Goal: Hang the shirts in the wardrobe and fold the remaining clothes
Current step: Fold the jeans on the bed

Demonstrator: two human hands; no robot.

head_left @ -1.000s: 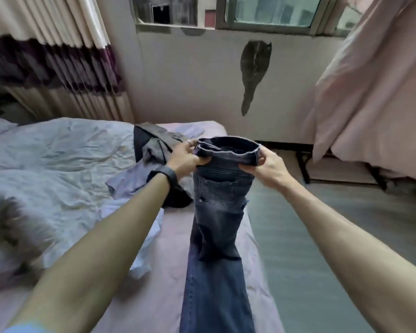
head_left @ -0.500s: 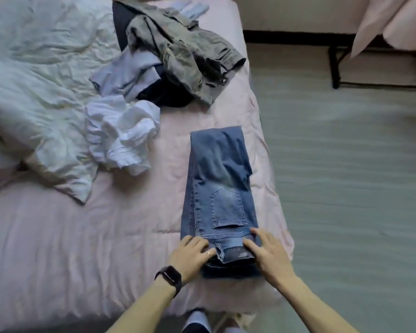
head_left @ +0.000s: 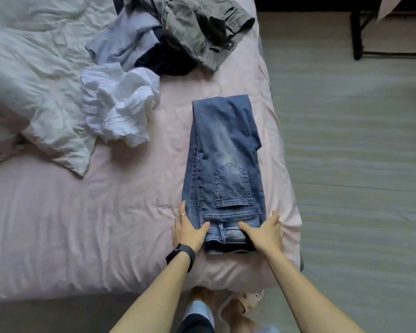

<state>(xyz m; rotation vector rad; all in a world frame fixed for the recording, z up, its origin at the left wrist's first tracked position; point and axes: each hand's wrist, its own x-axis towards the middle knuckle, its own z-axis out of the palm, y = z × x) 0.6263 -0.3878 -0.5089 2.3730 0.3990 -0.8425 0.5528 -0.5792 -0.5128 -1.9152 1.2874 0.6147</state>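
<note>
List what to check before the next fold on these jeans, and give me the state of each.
1. Jeans lying flat on the bed sheet: ok.
2. Left hand and right hand set at the two ends of the waistband, thumbs on the denim: ok.
3. Long edges lined up: not ok, a corner of denim juts out halfway along the right side.
4. Hems matched at the far end: cannot tell, the lower layers are hidden.
5. White shirt clear of the jeans: ok, they lie apart.
6. Jeans fully on the bed, nothing over its right edge: ok.
</note>
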